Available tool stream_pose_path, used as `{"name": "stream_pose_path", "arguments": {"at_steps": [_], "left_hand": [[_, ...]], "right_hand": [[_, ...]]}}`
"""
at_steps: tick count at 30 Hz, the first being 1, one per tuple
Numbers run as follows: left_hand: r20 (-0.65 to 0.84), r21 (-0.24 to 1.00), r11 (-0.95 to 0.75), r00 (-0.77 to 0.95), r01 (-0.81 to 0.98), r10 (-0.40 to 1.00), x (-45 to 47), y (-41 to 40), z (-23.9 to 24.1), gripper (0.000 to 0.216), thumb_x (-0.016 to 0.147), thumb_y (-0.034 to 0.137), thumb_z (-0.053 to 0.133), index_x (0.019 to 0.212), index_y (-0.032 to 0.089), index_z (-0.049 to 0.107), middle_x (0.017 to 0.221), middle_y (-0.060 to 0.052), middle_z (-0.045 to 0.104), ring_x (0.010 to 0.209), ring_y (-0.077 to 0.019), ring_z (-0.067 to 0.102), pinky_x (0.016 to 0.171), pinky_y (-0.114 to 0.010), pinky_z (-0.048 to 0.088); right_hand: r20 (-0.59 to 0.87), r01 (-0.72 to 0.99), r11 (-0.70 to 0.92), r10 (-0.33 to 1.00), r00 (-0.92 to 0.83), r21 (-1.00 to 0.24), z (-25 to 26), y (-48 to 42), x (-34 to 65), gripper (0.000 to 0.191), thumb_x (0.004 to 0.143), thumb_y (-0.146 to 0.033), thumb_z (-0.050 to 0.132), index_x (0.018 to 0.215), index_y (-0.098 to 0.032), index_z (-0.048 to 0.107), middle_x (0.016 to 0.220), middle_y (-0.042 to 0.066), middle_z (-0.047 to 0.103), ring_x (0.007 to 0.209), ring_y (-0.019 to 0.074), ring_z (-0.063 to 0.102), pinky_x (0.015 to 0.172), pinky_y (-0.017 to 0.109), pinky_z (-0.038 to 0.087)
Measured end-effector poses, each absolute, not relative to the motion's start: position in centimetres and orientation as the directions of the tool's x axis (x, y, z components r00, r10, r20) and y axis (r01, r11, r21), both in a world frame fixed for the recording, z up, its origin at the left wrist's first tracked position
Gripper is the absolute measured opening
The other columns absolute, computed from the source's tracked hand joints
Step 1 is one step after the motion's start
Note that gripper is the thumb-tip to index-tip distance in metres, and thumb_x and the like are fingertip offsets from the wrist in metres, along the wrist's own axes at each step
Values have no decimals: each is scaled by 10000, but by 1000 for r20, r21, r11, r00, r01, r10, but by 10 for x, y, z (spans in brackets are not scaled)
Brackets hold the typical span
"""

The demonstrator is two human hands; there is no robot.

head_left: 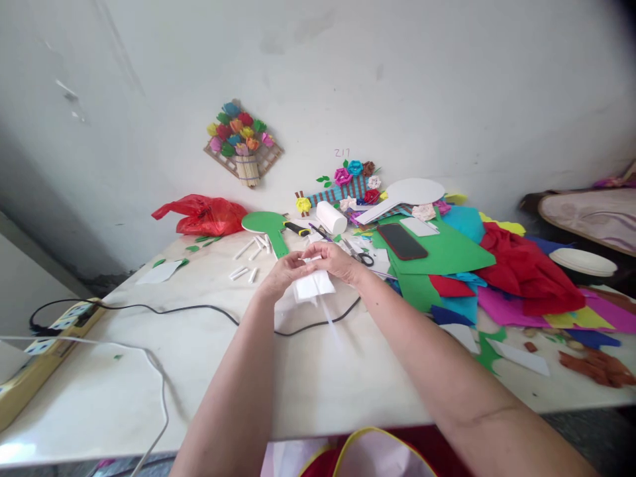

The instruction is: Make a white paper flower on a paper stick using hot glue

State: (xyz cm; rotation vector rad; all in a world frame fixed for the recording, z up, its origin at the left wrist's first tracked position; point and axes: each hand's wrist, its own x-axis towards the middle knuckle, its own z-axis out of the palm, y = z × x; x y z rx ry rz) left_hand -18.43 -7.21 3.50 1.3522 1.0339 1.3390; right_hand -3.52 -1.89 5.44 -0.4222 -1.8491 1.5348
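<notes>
Both my hands meet over the middle of the white table (209, 371) and hold one folded piece of white paper (313, 286). My left hand (287, 271) pinches its upper left edge with closed fingers. My right hand (338, 260) grips the upper right edge, fingers curled over the fold. The paper hangs down a little below the hands, above a black cable (199, 308). Several small white paper rolls (247, 262) lie just beyond my left hand. Scissors (362, 255) lie right beside my right hand.
Coloured paper sheets (497, 278) pile up at the right, with a black phone (401, 240) on a green sheet. A red plastic bag (205, 214), a green cutout (271, 228), a white roll (331, 216) and paper flowers (355, 179) stand by the wall. A power strip (50, 331) sits at left.
</notes>
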Motion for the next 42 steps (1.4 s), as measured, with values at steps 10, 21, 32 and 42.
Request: {"name": "stream_pose_path", "arguments": {"at_steps": [10,21,32,42], "left_hand": [[250,958,-276,-238,-81,939,-188,-67,28,356,512,364,771,586,160,488,532,40,533,457,-81,486,453,-212,353],[201,948,-218,-95,-231,975,-197,-71,34,384,537,295,757,854,141,604,666,-17,627,535,-114,560,490,-216,404],[261,822,-495,-587,-281,766,-218,-63,33,308,456,309,796,566,139,563,503,19,556,417,-75,483,386,-189,344],[234,796,-514,-619,-320,749,-219,-60,27,257,451,228,757,590,133,562,523,30,540,459,-61,472,455,-181,346]], "right_hand": [[213,-161,145,780,-589,-976,49,-12,-36,306,684,-452,603,739,-152,602,550,-34,496,475,71,431,440,191,330],[225,-75,241,688,-690,-968,49,-9,-32,183,614,-299,632,599,-149,529,515,-54,474,484,69,428,470,196,322],[360,362,517,833,-419,-775,39,5,-42,207,750,-310,504,622,-162,573,552,-14,561,551,106,489,544,219,345],[446,559,829,493,-747,22,32,-19,-55,217,778,-232,508,889,-194,690,1011,83,627,981,217,476,864,347,314]]}}
